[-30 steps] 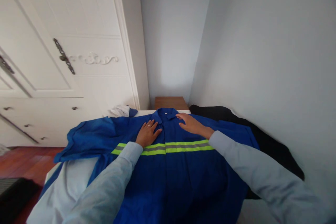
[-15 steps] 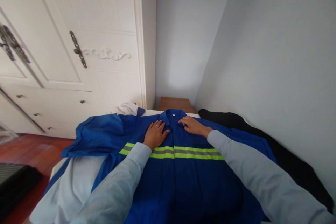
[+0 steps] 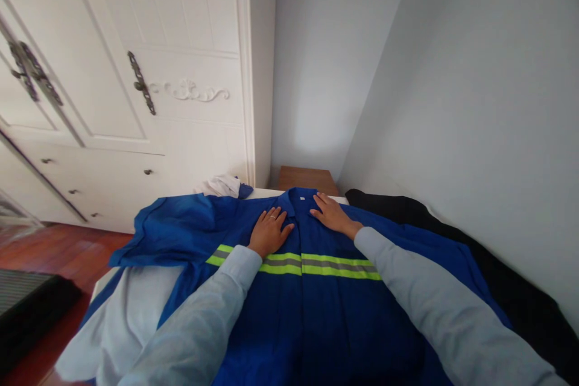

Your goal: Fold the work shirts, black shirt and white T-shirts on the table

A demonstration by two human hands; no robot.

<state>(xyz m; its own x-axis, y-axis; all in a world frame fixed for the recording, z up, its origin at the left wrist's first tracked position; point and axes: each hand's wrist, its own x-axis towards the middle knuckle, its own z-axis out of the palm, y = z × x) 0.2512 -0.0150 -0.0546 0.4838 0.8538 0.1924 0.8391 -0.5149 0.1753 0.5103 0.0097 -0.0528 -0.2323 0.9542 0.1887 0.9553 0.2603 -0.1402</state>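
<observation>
A blue work jacket (image 3: 325, 307) lies spread out, front up, its collar at the far end. Across its chest runs a yellow-green and grey reflective band (image 3: 335, 265). My left hand (image 3: 270, 232) rests flat on the chest left of the front opening, fingers apart, a ring on one finger. On the other side, my right hand (image 3: 331, 215) lies on the cloth beside the collar with its fingers stretched out. One jacket sleeve (image 3: 174, 223) is spread to the left; the other side reaches right, partly behind my right arm.
Light grey cloth (image 3: 131, 313) lies under the left sleeve. A white crumpled cloth (image 3: 220, 186) sits by the white wardrobe (image 3: 199, 30). Black cloth (image 3: 393, 204) runs along the right wall. Behind the collar stands a brown wooden piece (image 3: 307, 179). A dark striped item (image 3: 31, 301) is on the floor.
My right hand's fingers have gone from curled at the collar edge to stretched out flat. My left hand stays in place. The view has shifted slightly.
</observation>
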